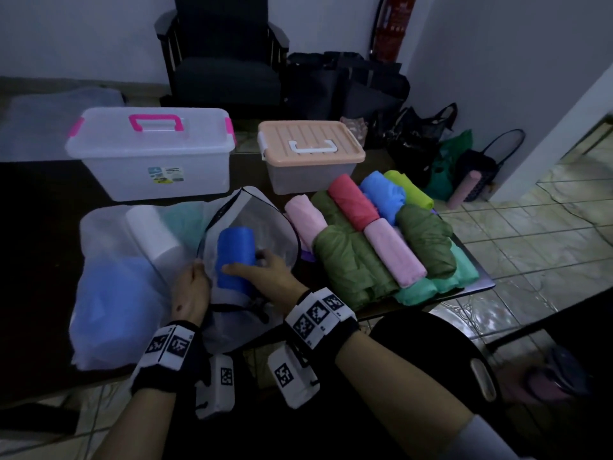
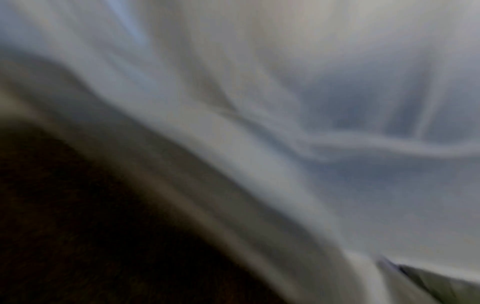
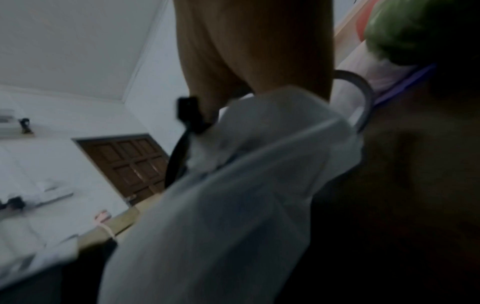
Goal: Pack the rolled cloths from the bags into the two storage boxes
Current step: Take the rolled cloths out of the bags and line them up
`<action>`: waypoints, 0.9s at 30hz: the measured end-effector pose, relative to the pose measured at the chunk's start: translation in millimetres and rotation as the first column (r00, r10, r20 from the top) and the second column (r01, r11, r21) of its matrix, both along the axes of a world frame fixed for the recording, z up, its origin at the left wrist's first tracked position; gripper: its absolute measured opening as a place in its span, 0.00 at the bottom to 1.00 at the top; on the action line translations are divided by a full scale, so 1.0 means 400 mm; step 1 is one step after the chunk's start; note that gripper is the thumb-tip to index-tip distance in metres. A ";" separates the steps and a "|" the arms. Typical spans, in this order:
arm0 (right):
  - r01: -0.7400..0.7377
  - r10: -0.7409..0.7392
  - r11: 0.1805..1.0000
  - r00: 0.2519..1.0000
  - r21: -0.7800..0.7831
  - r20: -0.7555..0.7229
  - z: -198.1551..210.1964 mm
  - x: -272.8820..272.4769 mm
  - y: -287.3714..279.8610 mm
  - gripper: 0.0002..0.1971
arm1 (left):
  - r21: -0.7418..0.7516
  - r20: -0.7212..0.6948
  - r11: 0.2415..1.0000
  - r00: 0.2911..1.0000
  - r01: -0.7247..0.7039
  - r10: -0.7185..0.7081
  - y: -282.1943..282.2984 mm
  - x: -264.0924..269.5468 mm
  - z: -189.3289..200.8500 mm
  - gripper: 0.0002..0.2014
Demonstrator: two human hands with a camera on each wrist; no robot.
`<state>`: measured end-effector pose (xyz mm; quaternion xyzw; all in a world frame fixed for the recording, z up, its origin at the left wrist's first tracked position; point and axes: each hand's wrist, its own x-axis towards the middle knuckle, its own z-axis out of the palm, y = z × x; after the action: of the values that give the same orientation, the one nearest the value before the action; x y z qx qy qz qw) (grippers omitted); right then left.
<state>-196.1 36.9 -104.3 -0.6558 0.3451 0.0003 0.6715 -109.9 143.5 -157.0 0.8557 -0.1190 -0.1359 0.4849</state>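
A blue rolled cloth (image 1: 234,257) stands half out of the mouth of a white mesh bag (image 1: 252,220) with a dark rim, in the middle of the dark table. My right hand (image 1: 262,270) grips this roll, thumb across its front. My left hand (image 1: 190,293) pinches the bag's rim on the left. A second translucent bag (image 1: 109,287) at the left holds a white roll (image 1: 154,234) and blue cloth. Two storage boxes stand behind, both lidded: a clear one with pink handle (image 1: 152,151) and one with a peach lid (image 1: 310,151). The left wrist view shows only blurred white fabric (image 2: 259,102).
Several rolled cloths, pink, red, blue, green and olive, are piled (image 1: 381,240) on the table's right part, close to its edge. A dark armchair (image 1: 222,51), black bags (image 1: 351,84) and a fire extinguisher (image 1: 394,24) stand beyond on the tiled floor.
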 end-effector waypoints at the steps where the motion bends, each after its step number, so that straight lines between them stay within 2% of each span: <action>1: 0.060 -0.060 0.998 0.998 0.013 0.037 0.008 -0.005 -0.010 0.31 | 0.008 0.011 1.000 1.000 -0.006 0.006 -0.004 -0.002 -0.001 0.17; 4: 0.269 -0.275 0.961 0.929 0.060 0.249 0.054 -0.029 -0.060 0.23 | 0.016 0.041 0.999 0.998 -0.045 0.045 -0.011 -0.013 0.001 0.19; 5: 0.329 -0.312 0.944 0.899 -0.002 0.308 0.073 -0.042 -0.083 0.20 | 0.018 0.044 0.998 0.998 -0.055 0.055 -0.012 -0.016 0.004 0.19; 7: 0.401 -0.301 0.866 0.895 -0.299 0.329 0.109 -0.073 -0.136 0.18 | 0.043 0.044 0.997 0.997 -0.067 0.065 -0.017 -0.021 0.009 0.18; 9: 0.345 -0.240 0.678 0.938 -0.649 0.249 0.121 -0.103 -0.190 0.25 | 0.071 0.041 0.994 0.996 -0.081 0.079 -0.019 -0.025 0.016 0.18; 10: 0.287 -0.233 0.583 0.955 -0.760 0.183 0.121 -0.117 -0.210 0.31 | 0.070 0.037 0.994 0.996 -0.088 0.086 -0.020 -0.026 0.018 0.19; 12: 0.150 -0.275 0.452 0.961 -0.879 0.023 0.113 -0.145 -0.233 0.38 | 0.053 0.022 0.993 0.995 -0.103 0.102 -0.020 -0.029 0.023 0.20; 13: 0.065 -0.306 0.388 0.950 -0.920 -0.062 0.101 -0.156 -0.240 0.39 | 0.046 0.013 0.993 0.994 -0.110 0.109 -0.019 -0.030 0.024 0.21; 15: -0.100 -0.360 0.298 0.910 -0.949 -0.209 0.075 -0.175 -0.247 0.37 | 0.037 0.007 0.993 0.994 -0.113 0.113 -0.020 -0.027 0.023 0.20; 17: -0.240 -0.362 0.281 0.870 -0.929 -0.334 0.040 -0.186 -0.243 0.35 | 0.047 -0.005 0.992 0.994 -0.113 0.113 -0.021 -0.025 0.026 0.20; 19: -0.305 -0.343 0.279 0.854 -0.911 -0.391 0.019 -0.188 -0.235 0.35 | 0.081 -0.021 0.992 0.995 -0.098 0.100 -0.022 -0.025 0.032 0.21; 21: -0.318 -0.343 0.255 0.853 -0.913 -0.393 0.018 -0.180 -0.229 0.35 | 0.140 -0.019 0.988 0.997 -0.067 0.070 -0.020 -0.023 0.053 0.20; 23: -0.280 -0.348 0.218 0.873 -0.935 -0.343 0.030 -0.162 -0.230 0.32 | 0.151 0.049 0.985 0.996 -0.079 0.073 -0.015 -0.011 0.095 0.16; 25: -0.193 -0.338 0.161 0.910 -0.968 -0.238 0.041 -0.139 -0.239 0.28 | 0.118 0.165 0.980 0.976 -0.162 0.142 0.001 0.014 0.153 0.14; 27: -0.171 -0.318 0.137 0.925 -0.976 -0.207 0.043 -0.121 -0.251 0.26 | 0.100 0.242 0.949 0.932 -0.299 0.268 0.029 0.047 0.208 0.16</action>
<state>-244.3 -63.7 -87.1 -0.9014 0.4107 -0.1371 -0.0035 -91.0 154.9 -73.8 0.9045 -0.0388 0.0260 0.4239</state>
